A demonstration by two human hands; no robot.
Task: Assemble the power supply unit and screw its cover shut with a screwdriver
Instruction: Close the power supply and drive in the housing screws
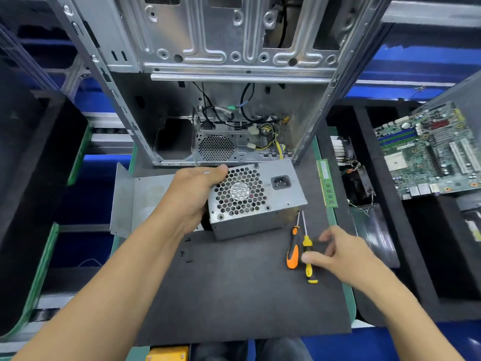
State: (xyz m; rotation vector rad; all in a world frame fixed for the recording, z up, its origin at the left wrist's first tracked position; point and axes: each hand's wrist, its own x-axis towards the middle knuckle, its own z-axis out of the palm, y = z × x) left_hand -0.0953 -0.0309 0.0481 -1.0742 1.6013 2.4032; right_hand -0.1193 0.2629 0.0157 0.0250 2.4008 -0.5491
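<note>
My left hand point(191, 198) grips the boxy grey metal power supply point(256, 196) by its honeycomb grille; my right hand point(338, 252), fingers loosely curled, touches the yellow-handled screwdriver point(308, 252) on the bench's point(234, 295) dark foam mat.

No readable text anywhere; the motherboard point(426, 149) and memory stick point(327, 182) carry labels (too small and blurred to make out).

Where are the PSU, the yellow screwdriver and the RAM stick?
power supply unit point(279, 182), head view, bare top face by the socket.
yellow screwdriver point(307, 241), head view, upper handle.
RAM stick point(327, 182), head view, mid-board.
</note>
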